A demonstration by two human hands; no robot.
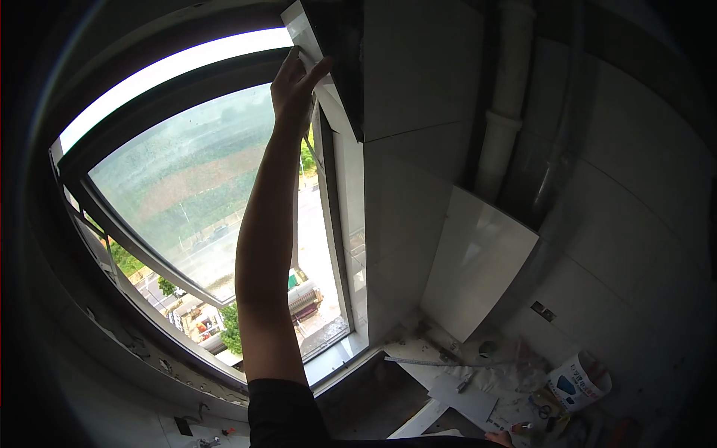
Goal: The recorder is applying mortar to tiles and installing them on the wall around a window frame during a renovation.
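I am reaching my left hand (297,84) up, fingers pinching the narrow white glossy tile strip (314,56) beside the open window's dark frame (328,179); my right hand is out of sight.

One raised hand (295,84) shows at twelve o'clock, its fingers (290,61) on one narrow white tile strip (317,63) at the window's upper corner. One open window sash (198,187) fills nine o'clock. One white drain pipe (504,97) runs down at one o'clock. One large loose white tile (478,261) leans against the wall at three o'clock. One white bag (579,382) sits on the floor at five o'clock, and one flat tile offcut (463,396) lies nearby at five o'clock.
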